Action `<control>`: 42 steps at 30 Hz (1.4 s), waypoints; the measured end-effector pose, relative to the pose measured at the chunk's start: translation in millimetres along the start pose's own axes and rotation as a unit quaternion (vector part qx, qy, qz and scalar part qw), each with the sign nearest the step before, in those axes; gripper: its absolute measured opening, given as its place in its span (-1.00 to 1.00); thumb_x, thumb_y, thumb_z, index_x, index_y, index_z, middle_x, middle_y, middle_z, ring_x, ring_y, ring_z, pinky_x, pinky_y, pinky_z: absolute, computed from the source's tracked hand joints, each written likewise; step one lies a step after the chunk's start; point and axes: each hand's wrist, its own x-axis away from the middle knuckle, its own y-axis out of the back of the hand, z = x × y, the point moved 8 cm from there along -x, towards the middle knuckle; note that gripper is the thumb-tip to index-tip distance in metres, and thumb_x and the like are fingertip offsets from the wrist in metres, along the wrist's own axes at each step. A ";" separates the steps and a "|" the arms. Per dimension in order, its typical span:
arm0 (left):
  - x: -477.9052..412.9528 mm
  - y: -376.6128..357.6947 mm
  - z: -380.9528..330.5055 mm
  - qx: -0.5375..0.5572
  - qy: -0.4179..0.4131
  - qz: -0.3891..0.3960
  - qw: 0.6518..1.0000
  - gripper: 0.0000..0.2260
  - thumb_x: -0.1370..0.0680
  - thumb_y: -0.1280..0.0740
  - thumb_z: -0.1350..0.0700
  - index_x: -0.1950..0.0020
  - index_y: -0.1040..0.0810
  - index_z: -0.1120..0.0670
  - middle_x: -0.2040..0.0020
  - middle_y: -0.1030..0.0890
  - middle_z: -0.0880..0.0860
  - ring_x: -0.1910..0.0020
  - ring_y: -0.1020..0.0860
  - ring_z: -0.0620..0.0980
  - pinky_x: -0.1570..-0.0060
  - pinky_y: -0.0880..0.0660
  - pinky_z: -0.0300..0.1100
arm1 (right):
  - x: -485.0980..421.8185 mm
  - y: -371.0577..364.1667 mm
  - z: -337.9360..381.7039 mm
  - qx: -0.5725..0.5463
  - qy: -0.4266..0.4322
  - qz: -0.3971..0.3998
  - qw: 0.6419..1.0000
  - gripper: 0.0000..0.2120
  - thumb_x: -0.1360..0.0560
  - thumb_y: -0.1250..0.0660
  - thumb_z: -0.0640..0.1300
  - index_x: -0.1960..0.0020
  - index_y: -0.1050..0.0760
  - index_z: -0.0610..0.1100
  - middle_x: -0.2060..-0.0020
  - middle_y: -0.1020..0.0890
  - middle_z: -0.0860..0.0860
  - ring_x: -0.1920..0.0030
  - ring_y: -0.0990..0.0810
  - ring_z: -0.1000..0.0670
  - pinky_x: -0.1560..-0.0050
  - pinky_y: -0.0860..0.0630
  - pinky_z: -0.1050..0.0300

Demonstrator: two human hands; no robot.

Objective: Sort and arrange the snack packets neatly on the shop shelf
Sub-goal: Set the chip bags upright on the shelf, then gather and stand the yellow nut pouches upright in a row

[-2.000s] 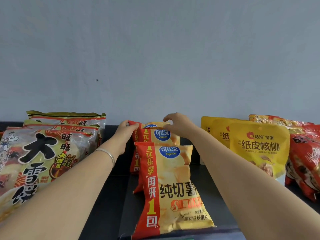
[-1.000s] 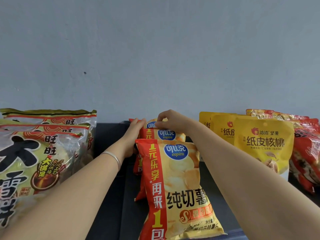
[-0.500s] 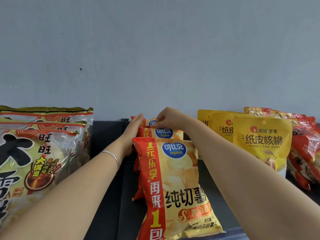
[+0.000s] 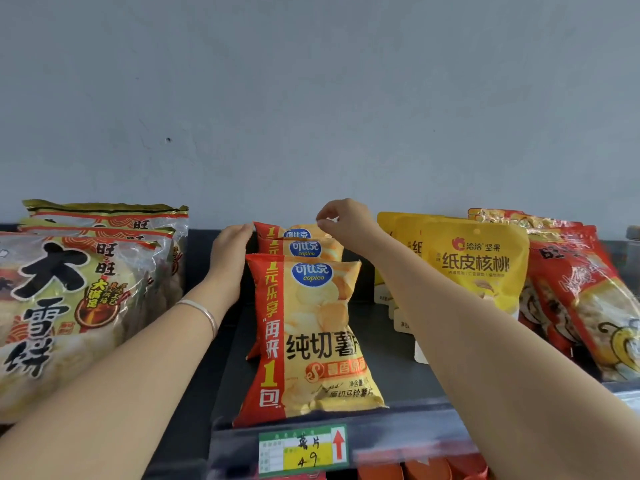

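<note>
Orange-and-yellow chip packets stand in a single file of three in the middle of the shelf (image 4: 398, 358): the front packet (image 4: 304, 341) near the edge, the middle packet (image 4: 306, 251) close behind it, and the back packet (image 4: 298, 233) furthest in, near the grey wall (image 4: 311, 98).

What is new is the right hand (image 4: 346, 220). In the views from a moment before, it is down on the tops of the two far packets, fingers closed over their upper edges. Now it sits just above the back packet with forefinger and thumb parted and wall showing between them, so it grips nothing. The thumb tip is at or just over the packet's top edge, and I cannot tell whether it touches.

The left hand (image 4: 232, 244) has not shifted. Its straight fingers still lie flat against the left side of the two far packets, bracing them, with a bracelet (image 4: 204, 313) on the wrist.

I judge from this that the chip row is nearly finished. The packets are squared up one behind another and face forward, and the release suggests the back one stands without help. The remaining risk is that these light, puffy packets tip when the left hand comes away.

Big cracker bags (image 4: 86, 289) fill the left of the shelf. Yellow walnut pouches (image 4: 474, 265) stand just right of the chips, with red packets (image 4: 571, 289) leaning further right. A price tag (image 4: 304, 448) hangs on the shelf's near lip.
</note>
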 end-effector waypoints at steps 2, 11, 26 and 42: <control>17.9 2.8 -1.0 0.002 -0.002 -0.014 1.000 -0.77 -0.62 -0.17 -0.01 -0.18 -0.44 0.08 -0.01 -0.53 0.00 0.10 -0.49 -0.12 0.22 -0.35 -0.22 | 13.6 5.5 0.6 0.006 0.006 0.006 1.000 -0.78 -0.57 -0.24 -0.12 -0.15 -0.58 -0.12 -0.16 -0.60 -0.03 -0.08 -0.51 0.02 0.07 -0.42 0.19; 114.3 7.6 2.5 -0.014 0.023 -0.047 0.999 -0.53 -0.61 -0.18 -0.06 -0.48 -0.21 0.03 -0.19 -0.50 0.01 0.07 -0.49 -0.16 0.12 -0.40 -0.22 | 83.4 6.8 -7.9 -0.044 -0.027 0.016 0.999 -0.66 -0.57 -0.28 0.00 -0.32 -0.47 -0.07 -0.32 -0.41 -0.08 0.02 -0.51 0.01 0.15 -0.48 0.24; 133.4 -1.0 -33.0 -0.244 -0.106 -0.120 0.956 -0.54 -0.57 -0.26 0.00 -0.45 -0.25 0.00 -0.40 -0.32 0.09 -0.36 -0.34 0.06 -0.28 -0.36 0.02 | 110.6 24.4 -5.5 -0.059 -0.025 0.000 0.998 -0.58 -0.58 -0.27 -0.02 -0.41 -0.37 -0.10 -0.40 -0.35 -0.09 -0.23 -0.50 -0.07 -0.04 -0.45 0.20; 191.3 -204.1 -16.6 -0.208 -0.184 0.173 0.945 -0.33 -0.53 -0.36 0.14 -0.53 -0.06 0.06 -0.48 -0.15 0.07 -0.47 -0.14 -0.03 -0.37 -0.11 -0.24 | 189.0 138.1 -155.6 -0.078 -0.183 -0.296 0.934 -0.43 -0.55 -0.29 -0.02 -0.49 -0.19 -0.12 -0.43 -0.27 -0.14 -0.39 -0.29 -0.17 -0.30 -0.33 -0.04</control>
